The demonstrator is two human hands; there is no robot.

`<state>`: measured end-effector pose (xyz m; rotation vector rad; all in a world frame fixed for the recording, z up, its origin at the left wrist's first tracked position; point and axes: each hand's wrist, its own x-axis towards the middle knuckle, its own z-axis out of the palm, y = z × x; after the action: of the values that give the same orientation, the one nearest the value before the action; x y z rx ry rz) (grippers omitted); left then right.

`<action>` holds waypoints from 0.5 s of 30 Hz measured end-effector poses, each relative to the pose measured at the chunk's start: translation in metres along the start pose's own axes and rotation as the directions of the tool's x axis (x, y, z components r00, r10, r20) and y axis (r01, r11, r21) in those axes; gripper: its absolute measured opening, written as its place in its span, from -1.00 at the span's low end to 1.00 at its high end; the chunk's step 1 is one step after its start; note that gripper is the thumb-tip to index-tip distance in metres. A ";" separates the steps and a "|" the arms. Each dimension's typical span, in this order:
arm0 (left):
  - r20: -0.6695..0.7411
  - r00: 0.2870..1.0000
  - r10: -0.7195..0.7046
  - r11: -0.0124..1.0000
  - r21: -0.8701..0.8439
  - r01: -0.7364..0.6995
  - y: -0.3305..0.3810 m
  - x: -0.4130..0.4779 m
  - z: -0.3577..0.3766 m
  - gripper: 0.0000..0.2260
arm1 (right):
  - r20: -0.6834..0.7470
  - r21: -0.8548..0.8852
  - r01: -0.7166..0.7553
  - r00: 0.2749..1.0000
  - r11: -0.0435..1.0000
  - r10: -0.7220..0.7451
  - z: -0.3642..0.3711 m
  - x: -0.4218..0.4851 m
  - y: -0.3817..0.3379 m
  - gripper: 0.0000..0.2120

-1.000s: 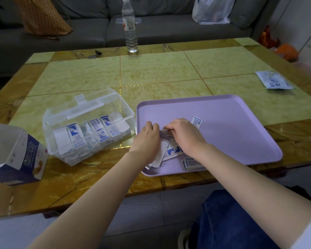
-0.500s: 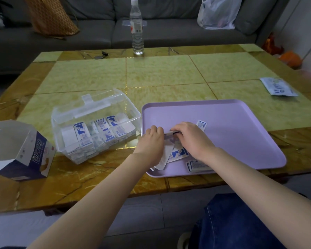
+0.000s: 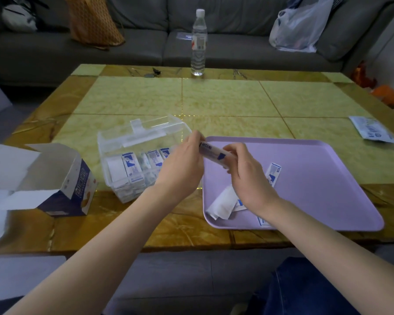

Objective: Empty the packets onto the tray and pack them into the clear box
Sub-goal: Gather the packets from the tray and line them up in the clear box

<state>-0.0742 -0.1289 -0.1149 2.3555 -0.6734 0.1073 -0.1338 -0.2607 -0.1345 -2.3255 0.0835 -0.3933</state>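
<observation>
A stack of small white-and-blue packets (image 3: pixel 212 153) is held in the air between my left hand (image 3: pixel 182 164) and my right hand (image 3: pixel 248 176), just above the left rim of the lilac tray (image 3: pixel 316 178). Both hands pinch the stack at its ends. Loose packets (image 3: pixel 273 173) lie on the tray, some under my right wrist (image 3: pixel 223 204). The clear box (image 3: pixel 132 153), its lid tipped back, stands left of the tray with several packets inside.
An open blue-and-white carton (image 3: pixel 64 192) lies at the table's left front. A water bottle (image 3: pixel 198 42) stands at the far edge. A flat printed pouch (image 3: pixel 371 130) lies at the right. A sofa with bags is behind the table.
My hands gathered packets on the tray, then lifted a stack up and slightly left toward the clear box. The camera view tilted up a little.
</observation>
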 end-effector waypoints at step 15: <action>0.066 0.996 -0.057 0.993 -0.104 0.064 -0.031 -0.021 -0.018 -0.90 | 0.166 0.002 0.020 0.986 1.000 -0.020 0.031 0.008 -0.027 -0.69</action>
<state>-0.0751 -0.0888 -0.1246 2.2827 -0.6213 -0.0288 -0.1181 -0.2217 -0.1341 -2.3511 -0.0216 -0.2078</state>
